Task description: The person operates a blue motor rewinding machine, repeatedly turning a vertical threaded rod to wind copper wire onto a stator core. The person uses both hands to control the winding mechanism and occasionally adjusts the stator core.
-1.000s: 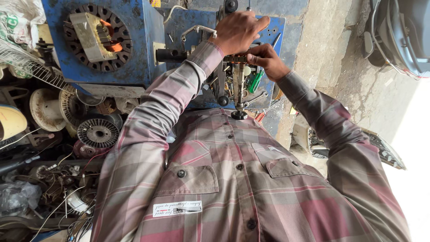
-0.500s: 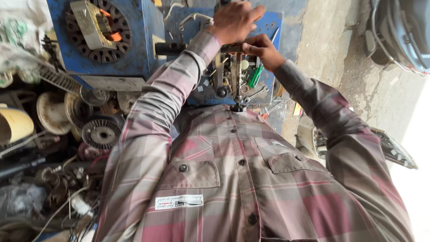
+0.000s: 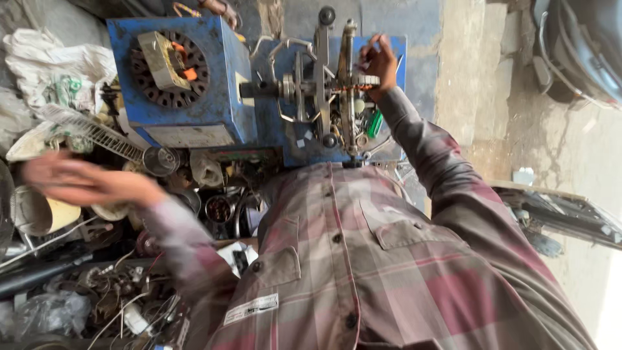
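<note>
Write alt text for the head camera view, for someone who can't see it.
A person in a plaid shirt holds their right hand on the metal frame of a blue winding machine, while their blurred left hand is stretched out over a cluttered pile of motor parts and wires.

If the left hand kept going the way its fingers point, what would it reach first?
Probably the cream cup lying in the clutter just beyond the blurred left hand; depth is unclear, so it might pass above it.
</note>
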